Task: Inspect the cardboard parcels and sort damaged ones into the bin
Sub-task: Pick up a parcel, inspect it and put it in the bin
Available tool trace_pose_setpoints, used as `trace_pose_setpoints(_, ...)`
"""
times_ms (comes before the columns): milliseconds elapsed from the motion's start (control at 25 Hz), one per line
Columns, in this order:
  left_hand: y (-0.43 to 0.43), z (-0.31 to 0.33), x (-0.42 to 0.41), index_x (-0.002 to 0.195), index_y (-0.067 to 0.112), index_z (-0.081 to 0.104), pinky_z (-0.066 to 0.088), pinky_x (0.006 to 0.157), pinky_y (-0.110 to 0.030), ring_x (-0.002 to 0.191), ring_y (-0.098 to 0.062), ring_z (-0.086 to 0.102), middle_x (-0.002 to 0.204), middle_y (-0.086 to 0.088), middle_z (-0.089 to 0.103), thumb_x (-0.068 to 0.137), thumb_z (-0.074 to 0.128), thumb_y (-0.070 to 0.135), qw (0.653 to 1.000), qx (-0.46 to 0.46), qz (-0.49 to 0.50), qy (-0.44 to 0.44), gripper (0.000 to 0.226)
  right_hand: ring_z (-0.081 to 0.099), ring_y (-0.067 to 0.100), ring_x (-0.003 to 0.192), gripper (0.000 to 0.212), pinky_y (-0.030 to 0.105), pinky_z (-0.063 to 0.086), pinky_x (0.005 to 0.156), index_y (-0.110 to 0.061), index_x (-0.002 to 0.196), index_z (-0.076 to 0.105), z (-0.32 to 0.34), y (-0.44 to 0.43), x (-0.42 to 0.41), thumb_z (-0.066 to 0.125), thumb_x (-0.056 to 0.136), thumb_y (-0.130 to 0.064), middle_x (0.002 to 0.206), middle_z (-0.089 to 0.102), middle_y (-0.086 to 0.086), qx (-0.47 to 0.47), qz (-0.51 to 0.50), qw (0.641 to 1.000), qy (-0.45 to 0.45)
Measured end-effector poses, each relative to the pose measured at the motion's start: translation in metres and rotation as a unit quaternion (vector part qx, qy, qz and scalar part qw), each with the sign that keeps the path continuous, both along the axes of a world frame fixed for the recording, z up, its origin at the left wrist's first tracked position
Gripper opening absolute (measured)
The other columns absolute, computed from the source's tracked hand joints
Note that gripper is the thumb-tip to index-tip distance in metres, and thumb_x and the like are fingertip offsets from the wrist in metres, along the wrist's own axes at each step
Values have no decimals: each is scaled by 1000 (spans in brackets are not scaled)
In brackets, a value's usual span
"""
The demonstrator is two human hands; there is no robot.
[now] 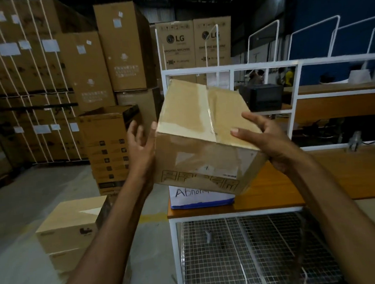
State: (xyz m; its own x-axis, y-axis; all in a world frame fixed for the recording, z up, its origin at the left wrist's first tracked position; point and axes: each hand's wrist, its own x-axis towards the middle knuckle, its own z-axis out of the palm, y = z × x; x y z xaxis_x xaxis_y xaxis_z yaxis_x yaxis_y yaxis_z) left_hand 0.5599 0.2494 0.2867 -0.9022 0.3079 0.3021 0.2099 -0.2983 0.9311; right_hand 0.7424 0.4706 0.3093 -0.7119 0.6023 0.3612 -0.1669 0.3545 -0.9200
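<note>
Currently the parcel (203, 127) is held tilted in the air above the counter (277, 187), directly over a white bin (199, 199) marked "Abnorm…". The left grip (142, 149) is spread wide, with straight fingers and the thumb set against the parcel's left face and corner. The right grip (272, 141) is closed on the parcel's right edge, with the thumb laid on the taped top and the fingers tucked beneath.

Caution: support is judged to be uneven. Because the left side is only pressed, not clasped, a slip toward the floor is possible if pressure is relaxed while the parcel is turned. The glossy tape (204, 110) under the right thumb is likely to offer little friction. No tear or dent can be confirmed on the faces shown, and the hidden faces cannot be assessed, so a premature sort is a risk.

Below the counter, a wire-mesh cage (254, 247) is seen; a small dark item lies in it and cannot be identified. The white bin's contents are hidden by the parcel. On the floor at left, a closed carton (68, 223) is stacked on another. Farther off, a tall carton (108, 151) stands with its top flaps open; its interior cannot be seen. At the back, sealed appliance cartons (175, 46) are stacked.
</note>
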Motion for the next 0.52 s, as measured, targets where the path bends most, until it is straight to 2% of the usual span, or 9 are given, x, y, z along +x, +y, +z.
trace_pose_setpoints(40,1,-4,-6,164,33,26,55,102,-52,142,-35,50,166,-9,38,97,67,52,998,-32,2,-57,80,59,4,116,91,28,57,91,-34,150,51,-2,0,-1,89,69,-43,133,54,-18,7,6,1000,17)
trace_pose_setpoints(80,2,-11,-12,160,29,37,55,101,-56,138,-40,52,161,-15,44,95,68,59,993,-61,-26,-101,78,58,0,115,92,23,57,86,-36,152,48,-5,3,-3,90,69,-39,131,53,-22,12,17,999,30)
trace_pose_setpoints(160,1,-18,-9,134,20,66,58,95,-56,124,-41,65,133,-15,71,95,63,66,984,-82,-98,-124,60,56,0,117,94,18,56,82,-43,155,40,-10,8,-3,89,74,-38,135,50,-24,22,36,999,30)
trace_pose_setpoints(200,0,-19,-3,121,21,72,61,91,-52,113,-37,72,115,-11,79,92,60,72,985,-82,-102,-111,60,53,2,122,93,20,54,85,-46,156,36,-10,9,-3,87,78,-42,144,46,-20,34,43,998,13)
trace_pose_setpoints(280,1,-17,8,119,19,73,66,73,-38,92,-26,77,98,-5,81,67,60,88,988,-94,-69,-98,87,38,10,142,90,32,42,102,-49,158,32,-13,11,-4,74,79,-56,164,27,-13,89,29,995,-44)
trace_pose_setpoints(360,3,-21,9,136,18,66,66,79,-41,98,-24,76,116,-6,78,43,69,98,993,-84,-41,-71,123,10,15,155,95,47,23,119,-52,159,27,-14,6,-8,62,74,-75,172,3,-12,143,-7,982,-121)
trace_pose_setpoints(440,4,-25,15,146,22,55,63,91,-50,108,-25,74,127,-3,73,35,81,93,996,-75,-46,-25,135,-8,21,159,114,57,6,124,-50,161,17,-17,-4,-15,47,63,-100,174,-7,-7,167,-32,969,-180)
trace_pose_setpoints(480,4,-24,20,150,24,46,63,92,-47,110,-23,72,131,-2,69,40,88,84,994,-88,-62,-9,132,-4,24,160,120,56,9,124,-46,162,18,-17,-10,-17,38,60,-106,174,0,-4,160,-38,969,-184)
trace_pose_setpoints(520,5,-22,26,151,26,35,64,90,-39,111,-18,69,133,0,64,50,93,70,992,-98,-77,17,124,13,27,159,117,50,21,123,-42,160,27,-16,-12,-20,30,63,-108,171,21,-1,146,-28,974,-168)
